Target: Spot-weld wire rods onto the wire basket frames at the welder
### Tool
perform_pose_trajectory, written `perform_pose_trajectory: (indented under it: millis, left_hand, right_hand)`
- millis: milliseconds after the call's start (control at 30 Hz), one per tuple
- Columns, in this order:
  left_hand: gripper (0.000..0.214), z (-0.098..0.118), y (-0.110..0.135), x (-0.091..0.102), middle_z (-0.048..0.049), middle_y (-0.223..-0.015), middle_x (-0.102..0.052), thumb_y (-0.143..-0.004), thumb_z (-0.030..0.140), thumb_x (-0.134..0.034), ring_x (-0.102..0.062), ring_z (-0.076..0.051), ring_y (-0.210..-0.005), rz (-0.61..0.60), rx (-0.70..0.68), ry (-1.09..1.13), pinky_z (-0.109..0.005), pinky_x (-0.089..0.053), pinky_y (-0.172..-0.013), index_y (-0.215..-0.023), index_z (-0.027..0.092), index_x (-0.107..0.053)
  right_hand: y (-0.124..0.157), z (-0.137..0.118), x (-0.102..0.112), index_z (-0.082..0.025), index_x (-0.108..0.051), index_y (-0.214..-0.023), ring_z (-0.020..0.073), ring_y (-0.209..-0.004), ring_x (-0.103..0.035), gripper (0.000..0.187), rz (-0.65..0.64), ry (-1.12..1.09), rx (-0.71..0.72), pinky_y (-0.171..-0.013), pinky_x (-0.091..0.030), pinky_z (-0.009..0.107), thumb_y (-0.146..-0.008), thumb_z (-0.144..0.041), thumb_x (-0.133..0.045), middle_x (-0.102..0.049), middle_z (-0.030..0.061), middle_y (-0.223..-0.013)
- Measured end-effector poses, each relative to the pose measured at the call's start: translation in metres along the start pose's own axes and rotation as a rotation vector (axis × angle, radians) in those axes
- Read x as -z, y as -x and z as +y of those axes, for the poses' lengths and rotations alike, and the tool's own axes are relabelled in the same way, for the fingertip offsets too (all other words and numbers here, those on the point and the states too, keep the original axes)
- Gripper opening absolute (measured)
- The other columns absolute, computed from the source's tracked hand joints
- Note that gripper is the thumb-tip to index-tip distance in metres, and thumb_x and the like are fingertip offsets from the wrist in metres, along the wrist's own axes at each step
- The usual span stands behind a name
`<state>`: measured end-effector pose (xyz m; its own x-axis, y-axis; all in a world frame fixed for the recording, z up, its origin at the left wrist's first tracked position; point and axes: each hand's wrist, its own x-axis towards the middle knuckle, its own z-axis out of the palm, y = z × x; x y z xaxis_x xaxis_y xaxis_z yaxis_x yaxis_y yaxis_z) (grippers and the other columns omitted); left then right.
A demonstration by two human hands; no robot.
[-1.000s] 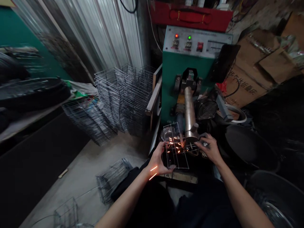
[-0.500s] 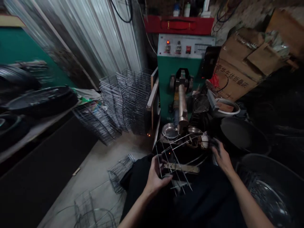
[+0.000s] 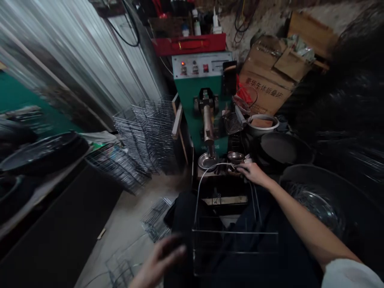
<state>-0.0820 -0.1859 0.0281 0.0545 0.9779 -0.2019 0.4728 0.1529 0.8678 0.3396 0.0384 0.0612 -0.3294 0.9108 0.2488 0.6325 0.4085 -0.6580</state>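
Note:
A bent steel wire frame (image 3: 235, 232) hangs from my right hand (image 3: 253, 173), its top bend reaching the base of the green spot-welding machine (image 3: 199, 90). My right hand grips that bend close to a small metal bowl (image 3: 235, 157). Just left of the bowl, a round metal dish (image 3: 207, 161) sits under the machine's upright metal electrode arm (image 3: 208, 124). My left hand (image 3: 159, 260) is blurred at the lower left, beside the frame's left side. It holds nothing that I can see and appears apart from the wire.
Stacks of wire baskets (image 3: 147, 138) lean against a corrugated metal wall, and another basket (image 3: 157, 220) lies on the concrete floor. Cardboard boxes (image 3: 265, 86), a black round pan (image 3: 279, 148) and a large dark basin (image 3: 315, 204) crowd the right side.
The sparks seen earlier have gone. The wire frame has swung down toward me, my left hand has come off it and dropped to the lower left, and the view has tilted.

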Motion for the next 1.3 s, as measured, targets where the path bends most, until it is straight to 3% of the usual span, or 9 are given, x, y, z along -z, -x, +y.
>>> perform_pose_trajectory:
  millis: [67, 133, 267, 367, 467, 567, 700, 1000, 1300]
  left_hand:
    - [0.052, 0.034, -0.042, 0.025, -0.0093, -0.110, -0.079, -0.088, 0.067, -0.060, -0.078, -0.034, -0.090, 0.065, -0.120, -0.134, -0.047, -0.066, -0.070, -0.122, 0.029, -0.071]
    - [0.050, 0.074, -0.098, 0.032, -0.0116, -0.106, -0.079, -0.096, 0.058, -0.053, -0.077, -0.029, -0.085, 0.060, -0.308, -0.341, -0.039, -0.064, -0.071, -0.126, 0.021, -0.069]
    - [0.038, 0.129, -0.201, 0.004, -0.0150, -0.110, -0.078, -0.096, 0.039, -0.060, -0.075, -0.029, -0.094, 0.038, -0.474, -0.593, -0.037, -0.059, -0.085, -0.122, 0.015, -0.072]
    - [0.020, 0.138, -0.239, -0.020, -0.0119, -0.095, -0.079, -0.095, 0.031, -0.064, -0.076, -0.028, -0.092, -0.024, -0.524, -0.669, -0.033, -0.056, -0.084, -0.102, 0.018, -0.078]
    - [0.019, 0.133, -0.250, -0.031, -0.0115, -0.086, -0.077, -0.097, 0.025, -0.061, -0.075, -0.026, -0.088, -0.044, -0.546, -0.728, -0.030, -0.053, -0.080, -0.089, 0.018, -0.077]
    - [0.020, 0.126, -0.253, -0.032, -0.0121, -0.089, -0.077, -0.099, 0.025, -0.058, -0.074, -0.026, -0.088, -0.045, -0.549, -0.764, -0.029, -0.051, -0.078, -0.093, 0.017, -0.075]
    - [0.020, 0.123, -0.256, -0.029, -0.0105, -0.091, -0.078, -0.101, 0.026, -0.056, -0.074, -0.024, -0.087, -0.053, -0.553, -0.805, -0.028, -0.050, -0.076, -0.098, 0.019, -0.075]
    - [0.021, 0.134, -0.252, -0.013, -0.0073, -0.084, -0.074, -0.101, 0.020, -0.051, -0.069, -0.020, -0.078, -0.025, -0.626, -0.818, -0.025, -0.043, -0.067, -0.096, 0.018, -0.071]
    - [0.018, 0.133, -0.261, -0.013, -0.0042, -0.071, -0.069, -0.099, 0.017, -0.056, -0.064, -0.016, -0.067, 0.013, -0.682, -0.767, -0.023, -0.039, -0.063, -0.086, 0.016, -0.069]
  right_hand:
    - [-0.004, -0.002, -0.016, -0.024, -0.081, -0.106, 0.0279, -0.092, -0.075, 0.026, -0.011, 0.027, 0.016, -0.082, -0.056, 0.037, -0.098, -0.030, -0.057, -0.081, 0.0079, -0.099]
    - [-0.009, -0.004, -0.027, -0.023, -0.080, -0.104, 0.0280, -0.096, -0.074, 0.023, 0.006, 0.071, 0.021, -0.084, -0.055, 0.037, -0.098, -0.026, -0.058, -0.081, 0.0094, -0.102]
    - [-0.018, -0.006, -0.035, -0.023, -0.080, -0.100, 0.0266, -0.096, -0.074, 0.019, 0.020, 0.102, 0.054, -0.085, -0.055, 0.035, -0.098, -0.024, -0.061, -0.080, 0.0097, -0.100]
    - [-0.022, -0.007, -0.036, -0.025, -0.080, -0.103, 0.0271, -0.097, -0.073, 0.020, 0.016, 0.133, 0.046, -0.086, -0.055, 0.034, -0.098, -0.025, -0.061, -0.080, 0.0097, -0.100]
    - [-0.025, -0.006, -0.038, -0.025, -0.079, -0.113, 0.0268, -0.103, -0.072, 0.023, -0.048, 0.209, -0.021, -0.089, -0.053, 0.032, -0.100, -0.027, -0.060, -0.080, 0.0102, -0.106]
    - [-0.030, -0.005, -0.039, -0.024, -0.075, -0.122, 0.0249, -0.107, -0.071, 0.029, -0.139, 0.293, -0.073, -0.090, -0.051, 0.029, -0.102, -0.028, -0.055, -0.079, 0.0104, -0.109]
    - [-0.038, -0.009, -0.037, -0.023, -0.076, -0.116, 0.0236, -0.102, -0.071, 0.028, -0.194, 0.346, -0.078, -0.086, -0.049, 0.027, -0.103, -0.028, -0.052, -0.079, 0.0101, -0.103]
    - [-0.059, -0.030, -0.026, -0.023, -0.074, -0.116, 0.0224, -0.100, -0.070, 0.026, -0.226, 0.455, -0.035, -0.081, -0.045, 0.025, -0.105, -0.030, -0.051, -0.077, 0.0108, -0.105]
    - [-0.075, -0.016, -0.021, -0.023, -0.076, -0.109, 0.0223, -0.096, -0.070, 0.024, -0.234, 0.414, 0.039, -0.081, -0.046, 0.025, -0.103, -0.035, -0.056, -0.077, 0.0096, -0.099]
